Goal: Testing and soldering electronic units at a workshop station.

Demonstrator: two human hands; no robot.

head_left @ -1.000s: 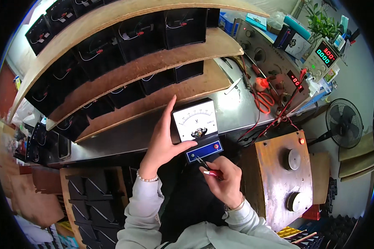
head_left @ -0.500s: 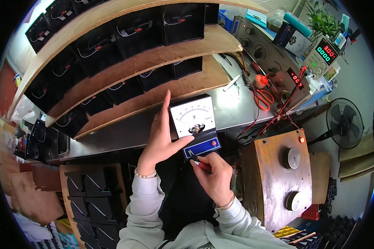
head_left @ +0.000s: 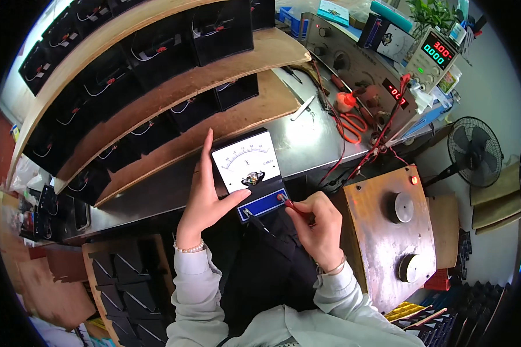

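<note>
A panel voltmeter (head_left: 243,155) with a white dial and black housing stands tilted at the bench edge in front of me. My left hand (head_left: 204,202) holds its left side, fingers stretched up along the housing and thumb across the lower front. Below the dial is a blue terminal strip (head_left: 261,207). A black alligator clip (head_left: 255,219) hangs on the strip's left terminal. Between the thumb and fingers of my right hand (head_left: 319,226) is a red alligator clip (head_left: 297,205), its tip at the red right terminal (head_left: 281,197).
Wooden shelves (head_left: 278,49) of black meter housings fill the left and back. Red-handled scissors (head_left: 351,127), test leads and a power supply (head_left: 437,58) lie right. A metal-topped box with two knobs (head_left: 388,231) stands at my right, a fan (head_left: 473,153) beyond. Black housings (head_left: 136,266) sit lower left.
My right hand has moved from the left terminal to the right one, now with the red clip. The black clip stays on the left terminal. The view has shifted slightly.
</note>
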